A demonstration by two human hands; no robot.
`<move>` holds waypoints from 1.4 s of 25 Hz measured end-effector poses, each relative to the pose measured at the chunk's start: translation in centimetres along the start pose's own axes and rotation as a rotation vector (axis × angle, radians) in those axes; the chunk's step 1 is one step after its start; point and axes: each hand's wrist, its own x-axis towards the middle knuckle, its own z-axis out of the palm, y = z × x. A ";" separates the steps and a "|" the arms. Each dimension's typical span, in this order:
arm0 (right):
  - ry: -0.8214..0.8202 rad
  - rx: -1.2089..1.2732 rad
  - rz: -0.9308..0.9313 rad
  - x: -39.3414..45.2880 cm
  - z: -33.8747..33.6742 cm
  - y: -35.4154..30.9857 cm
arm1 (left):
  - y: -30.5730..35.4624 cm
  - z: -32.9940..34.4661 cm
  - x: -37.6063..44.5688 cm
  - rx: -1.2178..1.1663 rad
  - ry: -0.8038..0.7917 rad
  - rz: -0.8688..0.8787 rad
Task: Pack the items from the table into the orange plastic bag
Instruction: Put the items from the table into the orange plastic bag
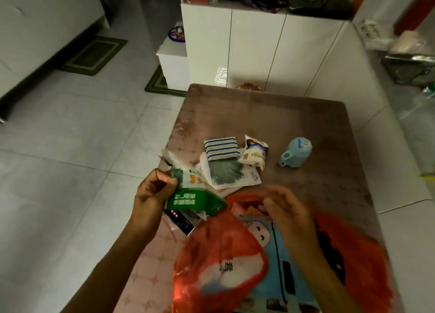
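Two bare hands work over the near end of a brown patterned surface (pixel 270 115). Left hand (pixel 150 195): fingers and thumb curled tight round the upper edge of a green-and-white plastic packet with printed lettering (pixel 195 195), held above the surface's left edge; clear wrapping sticks up past the knuckles. Right hand (pixel 287 209): motion-blurred, fingers loosely bent over the mouth of the crumpled orange plastic bag (pixel 219 249); it seems to touch the bag's rim, but the blur will not let me say whether this grip pinches the plastic.

Orange bag lies on the near right part of the surface, mouth toward the middle, with a blue printed package bearing a cartoon face (pixel 266 242) showing through it. Dark flat device with small lights (pixel 179 221) lies just under the green packet.

Still out on the surface: a blue-and-white striped pad (pixel 221 148), a flat white pouch with dark green contents (pixel 226 171) partly beneath it, a small white snack packet (pixel 255 156) just beside them, and a pale blue plastic cup on its side (pixel 296 155) further right, apart.
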 end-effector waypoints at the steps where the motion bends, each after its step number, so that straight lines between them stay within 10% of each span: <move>1: -0.046 0.170 0.113 0.9 0.1 -0.8 | 1.4 0.7 -1.2 -0.028 -0.097 0.044; 7: -0.298 0.655 0.611 2.9 0.3 -2.1 | 4.8 6.6 -7.9 -0.045 -0.499 0.116; 17: 0.021 0.452 0.306 2.0 -12.1 0.2 | -4.9 8.4 -14.1 1.253 -0.480 -0.024; 27: -0.194 -0.001 0.194 1.4 -11.9 -1.7 | 0.9 3.3 -11.1 0.002 -0.038 -0.312; 35: -0.809 -0.631 0.102 1.5 -3.3 -2.8 | 5.3 4.3 -12.5 0.113 0.114 -0.075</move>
